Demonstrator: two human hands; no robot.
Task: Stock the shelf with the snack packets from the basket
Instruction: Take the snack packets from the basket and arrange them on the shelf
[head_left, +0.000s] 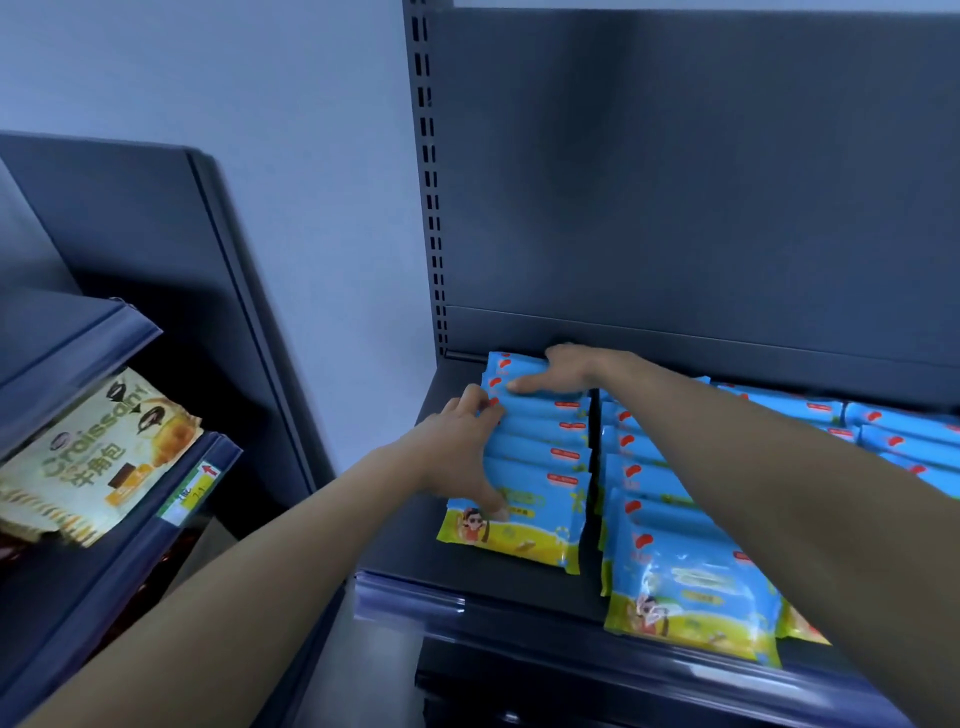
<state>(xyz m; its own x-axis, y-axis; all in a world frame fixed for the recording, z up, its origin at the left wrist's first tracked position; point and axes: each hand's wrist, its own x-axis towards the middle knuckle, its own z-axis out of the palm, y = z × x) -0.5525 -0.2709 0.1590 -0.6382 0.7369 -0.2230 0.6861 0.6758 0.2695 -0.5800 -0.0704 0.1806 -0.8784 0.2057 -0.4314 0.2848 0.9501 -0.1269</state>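
Note:
Blue and yellow snack packets lie in overlapping rows on a dark shelf (405, 540). The leftmost row (540, 441) runs from the back panel towards the front edge. My left hand (462, 441) presses against that row's left side, thumb on the front packet (519, 530), fingers spread over the packet edges. My right hand (561, 366) lies flat on the rearmost packets of the same row, fingers pointing left. A second row (675, 571) lies to the right, and more packets (893, 441) continue beyond my right forearm. No basket is in view.
A slotted upright (431, 208) borders the shelf on the left, with the dark back panel (701, 182) behind. A neighbouring shelf unit at left holds croissant packets (88, 462) behind a price rail with a label (192, 493). A pale wall (322, 234) shows between the units.

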